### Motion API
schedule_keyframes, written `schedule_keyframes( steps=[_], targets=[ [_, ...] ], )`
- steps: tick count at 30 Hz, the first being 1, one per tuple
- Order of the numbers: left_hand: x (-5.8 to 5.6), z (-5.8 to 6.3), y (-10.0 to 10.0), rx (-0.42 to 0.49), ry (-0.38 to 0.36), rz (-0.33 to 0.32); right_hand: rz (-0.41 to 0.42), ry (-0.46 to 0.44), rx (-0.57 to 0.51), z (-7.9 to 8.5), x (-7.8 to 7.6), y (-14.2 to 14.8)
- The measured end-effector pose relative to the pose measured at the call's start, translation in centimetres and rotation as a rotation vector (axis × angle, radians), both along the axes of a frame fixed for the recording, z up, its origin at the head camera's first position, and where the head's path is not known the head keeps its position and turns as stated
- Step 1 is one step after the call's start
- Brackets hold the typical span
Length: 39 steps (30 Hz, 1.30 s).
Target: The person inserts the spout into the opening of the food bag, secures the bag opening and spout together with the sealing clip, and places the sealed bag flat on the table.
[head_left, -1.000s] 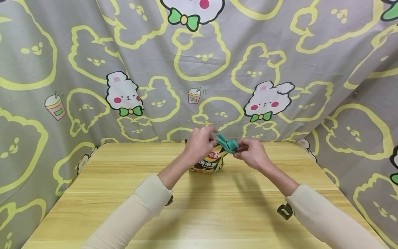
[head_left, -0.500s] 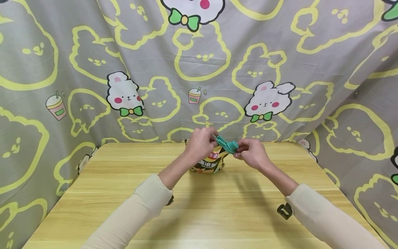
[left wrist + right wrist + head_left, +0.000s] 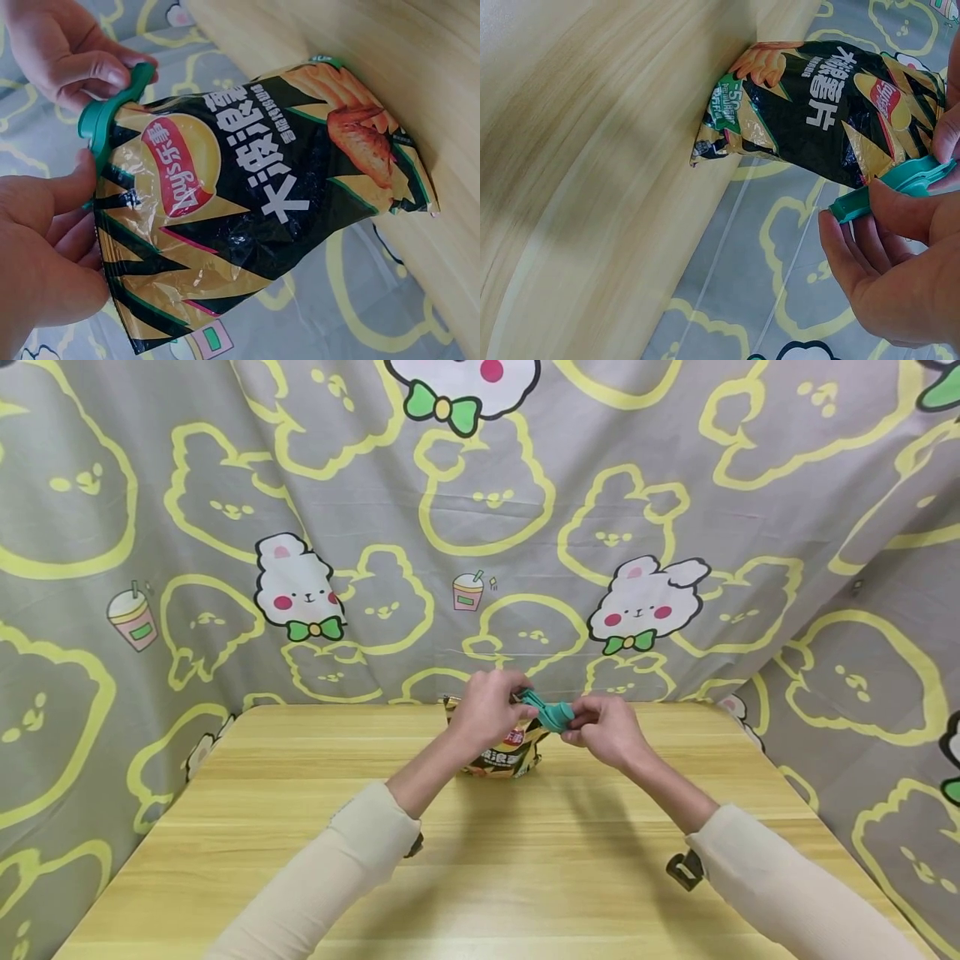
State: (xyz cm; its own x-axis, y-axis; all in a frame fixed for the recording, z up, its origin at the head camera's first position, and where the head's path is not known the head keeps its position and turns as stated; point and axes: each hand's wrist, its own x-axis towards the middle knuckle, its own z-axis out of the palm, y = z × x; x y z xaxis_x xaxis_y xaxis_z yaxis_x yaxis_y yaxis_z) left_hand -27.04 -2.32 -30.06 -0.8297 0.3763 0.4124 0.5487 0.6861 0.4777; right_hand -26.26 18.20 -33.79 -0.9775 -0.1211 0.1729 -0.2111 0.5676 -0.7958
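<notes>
A black-and-gold bag of potato chips [image 3: 262,217] stands on the table in the head view, partly hidden by my left hand [image 3: 486,714]. Across a corner of its top lies a teal bag clip [image 3: 555,717] with a round cap. My right hand [image 3: 609,727] pinches the cap end of the clip; in the right wrist view, the thumb and fingertips of this right hand [image 3: 900,247] are on it. In the left wrist view, my left hand [image 3: 45,255] has its thumb against the clip's other end, with fingers behind the bag's top edge.
The bag stands near the far edge of the light wooden table [image 3: 495,877]. Close behind that edge hangs a grey curtain [image 3: 375,510] with yellow outlines and cartoon animals. Cream sleeves cover both forearms, and a dark strap piece [image 3: 684,870] hangs near the right cuff.
The clip's two arms stood apart a second ago and now lie closer together. My left hand has shifted slightly right onto the clip's end. The right hand has barely moved.
</notes>
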Motion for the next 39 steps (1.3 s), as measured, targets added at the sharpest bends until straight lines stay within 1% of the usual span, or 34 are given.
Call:
schedule_keyframes(
  steps=[9,20,24,32,39],
  targets=[
    [-0.2,-0.1,-0.1,0.017,0.023,-0.001,0.005,-0.014,-0.003,0.1,0.0,-0.1],
    [-0.1,0.0,0.0,0.021,0.054,-0.006,0.012,-0.035,-0.017,0.2,0.2,-0.3],
    [-0.1,0.0,0.1,0.035,0.059,-0.002,0.014,-0.037,-0.011,0.1,0.2,-0.3],
    [0.0,-0.5,0.2,0.089,0.066,0.011,0.019,-0.022,-0.002,0.1,0.2,-0.4],
    [-0.1,-1.0,0.5,0.114,0.105,0.025,0.019,-0.02,0.0,0.1,0.2,-0.4]
  ],
)
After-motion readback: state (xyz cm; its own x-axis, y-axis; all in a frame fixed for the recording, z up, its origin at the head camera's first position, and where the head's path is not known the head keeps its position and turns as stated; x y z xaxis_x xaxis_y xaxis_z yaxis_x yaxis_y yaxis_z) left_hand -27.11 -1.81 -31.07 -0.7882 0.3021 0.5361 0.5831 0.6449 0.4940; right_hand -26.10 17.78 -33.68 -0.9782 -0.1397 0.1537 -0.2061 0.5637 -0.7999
